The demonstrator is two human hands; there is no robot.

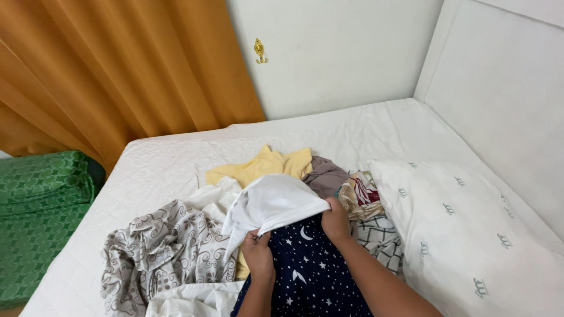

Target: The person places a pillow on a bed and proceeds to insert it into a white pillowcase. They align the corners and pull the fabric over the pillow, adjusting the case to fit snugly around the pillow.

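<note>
A white garment (pixel 271 203) is lifted over a heap of clothes on a bed. My left hand (pixel 257 253) grips its lower edge. My right hand (pixel 336 222) pinches its right corner. Under both hands lies a navy cloth with white moons and stars (pixel 308 271). Beside it on the left is a grey floral cloth (pixel 164 249). Behind the white garment lie a yellow garment (pixel 264 164) and a brown one (pixel 326 176). A checked cloth (pixel 379 238) and a red patterned cloth (pixel 359 196) are on the right.
A white pillow with small printed marks (pixel 470 235) lies at the right on the white mattress (pixel 164 167). An orange curtain (pixel 117 70) hangs at the back left. A green cushion (pixel 41 199) sits left of the bed. A gold hook (pixel 259 51) is on the wall.
</note>
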